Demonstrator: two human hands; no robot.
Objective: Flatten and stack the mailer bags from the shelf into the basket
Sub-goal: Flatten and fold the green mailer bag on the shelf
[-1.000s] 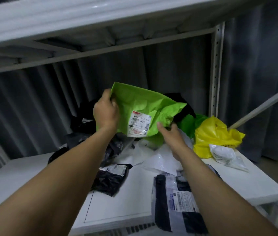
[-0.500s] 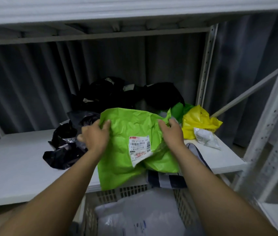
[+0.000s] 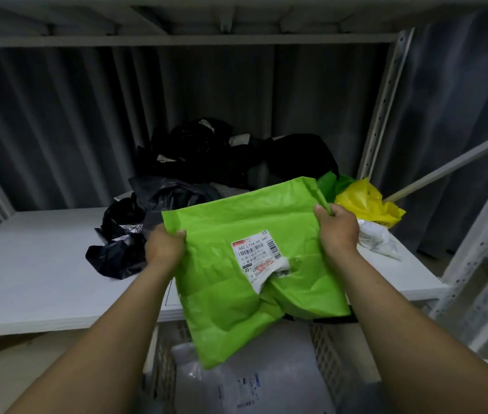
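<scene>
A bright green mailer bag (image 3: pixel 236 282) with a white shipping label hangs spread out in front of the white shelf (image 3: pixel 27 279), its lower corner over the basket (image 3: pixel 165 360). My left hand (image 3: pixel 165 249) grips its upper left edge. My right hand (image 3: pixel 336 228) grips its upper right corner. The white latticed basket stands below the shelf edge and holds a flat grey-white mailer (image 3: pixel 254 380). On the shelf behind lie crumpled black bags (image 3: pixel 117 252), a yellow bag (image 3: pixel 365 204), a white bag (image 3: pixel 377 237) and another green one (image 3: pixel 330 185).
A taller pile of black bags (image 3: pixel 236 156) sits at the back of the shelf. A white perforated upright (image 3: pixel 386 103) stands behind at the right, another upright (image 3: pixel 487 258) with a diagonal brace nearer on the right. A dark curtain hangs behind. An upper shelf is overhead.
The green bag has come off the pile and down toward me, now pulled wider between both hands and hanging over the basket. My view has dropped and the basket has come into sight.
</scene>
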